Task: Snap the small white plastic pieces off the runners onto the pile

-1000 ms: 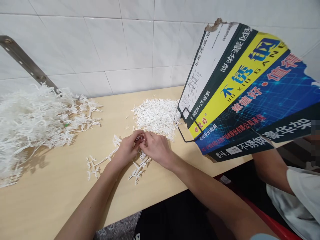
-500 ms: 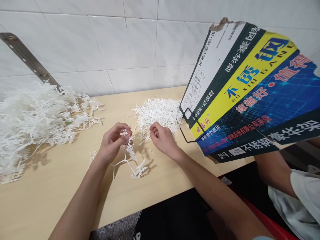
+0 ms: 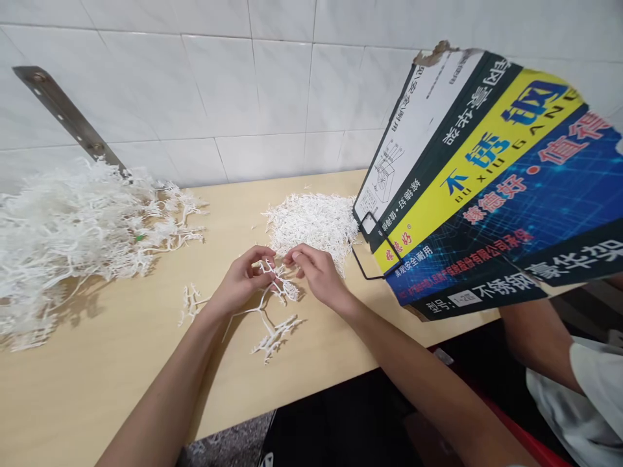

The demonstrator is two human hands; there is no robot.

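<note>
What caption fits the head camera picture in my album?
The left hand holds a branching white plastic sprig, the right hand close by, near a heap of small white plastic pieces.

- Two own hands: left hand (image 3: 246,279), right hand (image 3: 316,272)
- One co-worker's arm (image 3: 540,337)
- At least one white sprig (image 3: 287,290) at the left hand
- Two heaps: one sprig heap (image 3: 92,227), one bit heap (image 3: 311,224); pieces too many to count
- One table (image 3: 121,383)
- One cardboard piece (image 3: 467,188)
- One wire stand (image 3: 374,277)
- One bracket (image 3: 68,113)
- One green speck (image 3: 140,238)
</note>
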